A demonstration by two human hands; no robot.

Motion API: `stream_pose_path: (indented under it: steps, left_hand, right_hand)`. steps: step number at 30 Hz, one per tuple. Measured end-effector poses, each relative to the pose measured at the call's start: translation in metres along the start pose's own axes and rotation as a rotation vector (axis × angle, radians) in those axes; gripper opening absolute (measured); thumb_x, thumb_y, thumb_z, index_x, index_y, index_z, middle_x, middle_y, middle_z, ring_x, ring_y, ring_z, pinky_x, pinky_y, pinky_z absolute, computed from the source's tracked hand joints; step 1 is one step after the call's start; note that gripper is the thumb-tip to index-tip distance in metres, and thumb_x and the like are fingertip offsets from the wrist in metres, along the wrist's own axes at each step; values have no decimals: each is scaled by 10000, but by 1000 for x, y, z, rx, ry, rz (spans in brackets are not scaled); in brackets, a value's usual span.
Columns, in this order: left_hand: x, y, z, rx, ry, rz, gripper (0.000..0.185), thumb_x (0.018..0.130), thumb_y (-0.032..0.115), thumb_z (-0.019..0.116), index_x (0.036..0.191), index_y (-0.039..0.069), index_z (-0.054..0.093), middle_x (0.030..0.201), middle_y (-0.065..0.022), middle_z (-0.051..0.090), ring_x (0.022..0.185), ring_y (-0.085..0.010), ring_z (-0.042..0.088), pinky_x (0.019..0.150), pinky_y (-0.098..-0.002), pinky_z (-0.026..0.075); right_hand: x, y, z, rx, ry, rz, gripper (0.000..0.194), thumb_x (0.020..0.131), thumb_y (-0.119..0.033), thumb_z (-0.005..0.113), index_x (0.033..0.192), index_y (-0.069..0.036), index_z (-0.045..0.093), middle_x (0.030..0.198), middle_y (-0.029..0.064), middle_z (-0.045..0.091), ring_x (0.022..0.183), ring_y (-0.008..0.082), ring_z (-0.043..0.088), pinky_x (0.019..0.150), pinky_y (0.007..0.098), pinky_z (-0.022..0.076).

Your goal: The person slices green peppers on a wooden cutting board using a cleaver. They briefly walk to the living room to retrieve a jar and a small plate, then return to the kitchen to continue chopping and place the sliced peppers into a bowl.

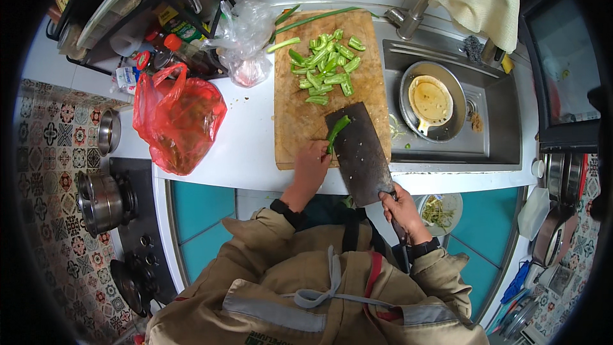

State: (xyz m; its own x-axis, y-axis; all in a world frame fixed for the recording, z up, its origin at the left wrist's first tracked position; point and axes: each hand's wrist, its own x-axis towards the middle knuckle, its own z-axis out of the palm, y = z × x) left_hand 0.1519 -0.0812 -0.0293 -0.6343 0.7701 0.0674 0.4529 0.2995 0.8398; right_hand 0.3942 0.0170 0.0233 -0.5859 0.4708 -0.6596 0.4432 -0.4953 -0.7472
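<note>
My right hand grips the dark handle of a broad Chinese cleaver. Its blade lies flat-side up over the front right of the wooden cutting board, with small pale specks on the steel. A strip of green pepper shows against the blade's left side. Fingers of my left hand pinch its lower end at the board's front. Cut green pepper pieces are heaped on the far half of the board. Long green onion stalks lie along the board's back edge.
To the left sit a red plastic bag and a clear plastic bag. On the right, a metal basin with a ladle-shaped dish stands in the steel sink. Below the counter edge is a bin holding scraps. A pot is at far left.
</note>
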Motion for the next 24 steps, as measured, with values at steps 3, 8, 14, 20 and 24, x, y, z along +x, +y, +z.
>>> stream_pose_path:
  steps: [3,8,14,20,24]
  left_hand:
    - [0,-2,3,28,17,-27,233,782,-28,688,1006,5,632,839,-118,652,746,-215,654,665,-309,526]
    - [5,-7,4,58,33,-32,235,777,-36,680,1004,7,636,851,-130,653,760,-235,658,681,-323,531]
    - [3,-7,2,67,57,54,243,761,-74,656,994,-5,643,894,-158,653,808,-290,664,705,-346,532]
    - [6,-8,0,82,80,104,251,751,-91,643,988,-11,646,891,-168,650,807,-305,661,703,-361,531]
    - [5,-7,0,74,61,60,245,754,-92,629,984,-10,650,889,-172,650,811,-310,659,700,-371,528]
  right_hand:
    - [11,-4,0,-7,19,4,119,953,-158,578,993,-62,521,603,-20,465,444,74,435,424,238,371]
    - [6,-6,-4,-34,-14,-4,118,950,-161,579,985,-66,519,602,-21,464,444,82,444,420,246,378]
    - [-10,-5,-9,-66,-38,164,119,944,-164,586,977,-74,516,608,-20,469,462,83,456,429,250,393]
    - [-2,-4,-6,-73,-83,72,133,946,-175,583,970,-66,511,599,-17,465,461,85,463,429,252,394]
    - [-10,-3,-6,-125,-94,62,136,944,-164,588,999,-56,525,596,-19,460,448,85,458,425,251,390]
